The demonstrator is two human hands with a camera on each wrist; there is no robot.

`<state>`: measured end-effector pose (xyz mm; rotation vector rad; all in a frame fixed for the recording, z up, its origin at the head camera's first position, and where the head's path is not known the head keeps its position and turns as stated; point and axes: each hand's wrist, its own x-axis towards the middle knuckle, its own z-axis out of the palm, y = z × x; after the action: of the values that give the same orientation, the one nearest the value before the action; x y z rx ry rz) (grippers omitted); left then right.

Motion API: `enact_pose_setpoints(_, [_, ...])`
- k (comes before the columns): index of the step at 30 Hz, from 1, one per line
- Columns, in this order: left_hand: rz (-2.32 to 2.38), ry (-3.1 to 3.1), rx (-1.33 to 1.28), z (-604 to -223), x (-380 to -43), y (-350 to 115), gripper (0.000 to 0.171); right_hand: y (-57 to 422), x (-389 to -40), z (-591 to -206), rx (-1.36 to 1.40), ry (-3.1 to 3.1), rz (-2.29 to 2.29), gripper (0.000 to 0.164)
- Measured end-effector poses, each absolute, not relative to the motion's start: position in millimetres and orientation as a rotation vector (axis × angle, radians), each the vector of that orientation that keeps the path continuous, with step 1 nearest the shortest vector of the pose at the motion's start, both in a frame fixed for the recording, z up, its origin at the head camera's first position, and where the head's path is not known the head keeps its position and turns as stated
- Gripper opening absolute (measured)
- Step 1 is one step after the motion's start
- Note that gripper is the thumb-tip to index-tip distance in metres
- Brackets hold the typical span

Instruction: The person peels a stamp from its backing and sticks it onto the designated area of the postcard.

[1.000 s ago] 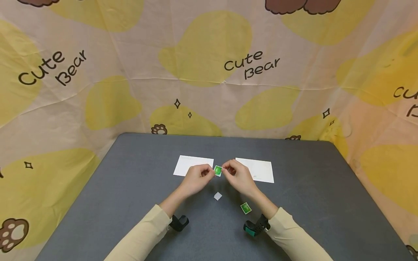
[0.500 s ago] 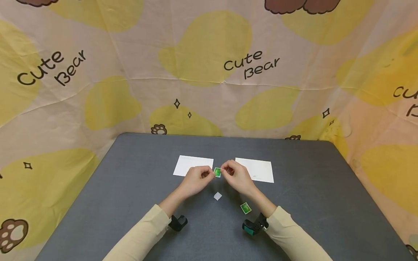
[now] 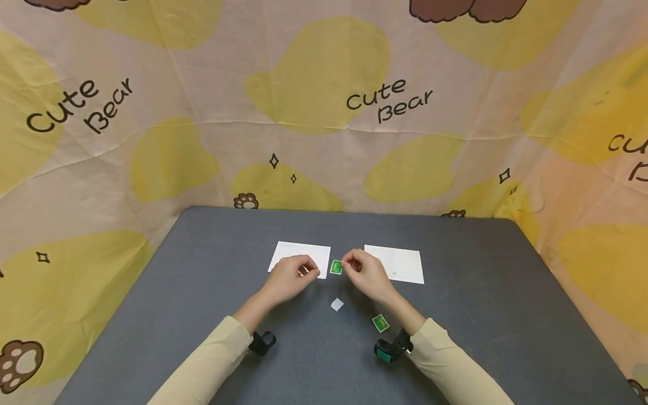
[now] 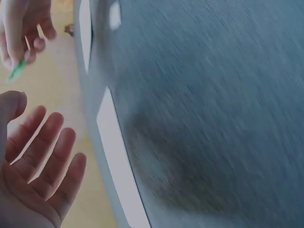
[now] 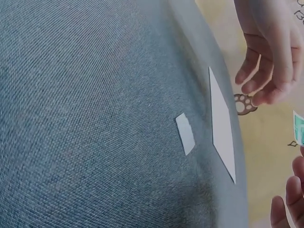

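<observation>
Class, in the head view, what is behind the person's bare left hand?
A white rectangular paper sheet, its far edge showing. The left hand covers part of its near side; any marks there are hidden.

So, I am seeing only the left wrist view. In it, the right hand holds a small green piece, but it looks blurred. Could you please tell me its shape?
Observer: In the head view it is a small, flat green square with a white border.
Operator: Thank you. Does another one lie outside of my view?
Observer: Yes, a second green square with a white border lies on the dark grey table, near the black wrist-worn device of the right arm.
Operator: And is there any marking which I cannot see?
Observer: Yes, the white rectangular card on the right has a tiny dark mark close to its near edge, too small to read.
</observation>
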<state>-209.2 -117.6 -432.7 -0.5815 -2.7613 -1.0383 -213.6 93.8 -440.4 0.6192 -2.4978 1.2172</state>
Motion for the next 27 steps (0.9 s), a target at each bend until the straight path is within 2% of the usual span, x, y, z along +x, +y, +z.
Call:
enact_pose_setpoints(3, [-0.968, -2.794, -0.517, -437.6, -212.6, -127.9, 0.002, 94.3, -215.0, -443.5, 0.618, -2.507, 1.207, 0.005])
enact_pose_setpoints(5, [-0.926, -2.811, -0.484, -440.0, -214.3, -134.7, 0.007, 94.4, -215.9, -445.2, 0.618, -2.512, 1.202, 0.005])
enact_pose_setpoints(23, [-0.577, -2.963, -0.409, -450.6, -233.3, -179.1, 0.069, 94.4, -226.5, -454.1, 0.575, -2.574, 1.144, 0.006])
enact_pose_setpoints(27, [-0.515, -3.007, -0.403, -454.3, -237.2, -182.2, 0.078, 93.7, -229.3, -456.1, 0.563, -2.582, 1.148, 0.006])
